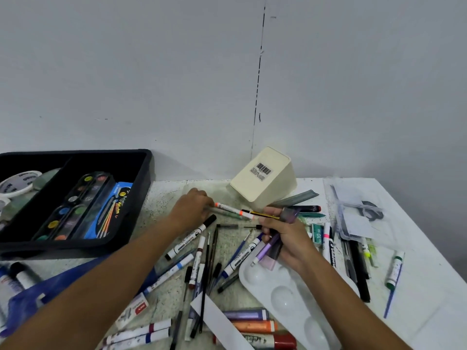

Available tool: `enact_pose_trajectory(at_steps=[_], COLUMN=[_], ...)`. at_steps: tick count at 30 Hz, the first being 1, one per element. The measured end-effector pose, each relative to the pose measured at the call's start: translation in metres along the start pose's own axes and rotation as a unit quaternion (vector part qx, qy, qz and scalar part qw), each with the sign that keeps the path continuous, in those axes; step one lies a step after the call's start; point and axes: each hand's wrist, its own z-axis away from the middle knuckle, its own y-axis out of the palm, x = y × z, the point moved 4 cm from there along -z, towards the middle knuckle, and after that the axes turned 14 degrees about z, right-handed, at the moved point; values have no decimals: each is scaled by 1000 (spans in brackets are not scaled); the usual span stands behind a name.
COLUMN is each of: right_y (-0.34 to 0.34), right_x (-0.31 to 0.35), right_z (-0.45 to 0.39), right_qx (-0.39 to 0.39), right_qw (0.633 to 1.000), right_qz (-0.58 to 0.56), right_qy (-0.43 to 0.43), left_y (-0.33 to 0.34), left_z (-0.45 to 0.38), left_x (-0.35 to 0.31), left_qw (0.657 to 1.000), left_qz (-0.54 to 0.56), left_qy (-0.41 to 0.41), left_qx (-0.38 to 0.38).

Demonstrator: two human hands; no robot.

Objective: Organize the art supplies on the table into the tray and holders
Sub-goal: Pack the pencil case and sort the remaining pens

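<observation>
A black tray (141, 195) at the left holds a watercolour palette (75, 205), a blue brush pack (108, 213) and tape rolls. A cream holder (265, 180) lies tipped on its side at the back, bottom with barcode up. My left hand (192, 205) rests on the table with fingertips on the end of an orange-and-white marker (235, 210). My right hand (285, 238) is closed on a bundle of pens and markers (275, 236), among them a purple one and a yellow-black pencil. Many loose markers and pens (199, 258) are scattered in front.
A white mixing palette (290, 299) lies at the front right, under my right forearm. A clear plastic case (358, 213) sits at the right. Paint tubes (255, 324) lie near the front edge, more at the far left. A blue bag (50, 291) lies under my left arm.
</observation>
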Motion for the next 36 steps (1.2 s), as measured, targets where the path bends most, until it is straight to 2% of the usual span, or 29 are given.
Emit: enact_pose_trajectory(at_steps=[4,10,16,19,22,24,25,26,28,30,31,32,33,34,36], right_y=[0,23,54,58,55,56,59,62,75,91,101,108,118,126,142], right_x=[2,12,18,19,17,21,23,27,31,28,25,21,17,12,2], right_z=[1,5,9,13,17,22,25,29,37,46,50,54,58,61,65], right_qx=[7,20,38,38,4,-1,0,1,13,37,51,65,80,91,112], right_qw=[999,998,997,995,995,994,993,991,988,985,984,981,979,977,977], right_qz=[31,38,-29,-51,-35,-32,-35,-37,-39,-20,-1,19,39,51,55], right_qy=[-15,-46,-64,-82,-91,-107,-117,-129,-152,-165,-172,-180,-185,-187,-175], left_y=[-13,-50,-27,-16,-14,-13,-14,-13,-13,-18,-21,-22,-24,-25,-28], left_z=[11,50,81,89,98,107,112,117,125,133,137,140,146,151,164], left_x=[7,-10,-79,-97,-102,-101,-101,-101,-106,-112,-113,-113,-111,-108,-98], left_qw=[1000,977,933,924,912,867,824,767,629,496,450,425,421,428,466], left_qz=[9,174,352,366,377,453,516,586,714,808,834,848,850,845,819], left_qy=[11,-29,-9,13,14,-40,-86,-138,-224,-245,-241,-233,-224,-219,-218], left_qx=[2,-118,-79,-110,-161,-202,-217,-223,-213,-204,-208,-214,-225,-236,-253])
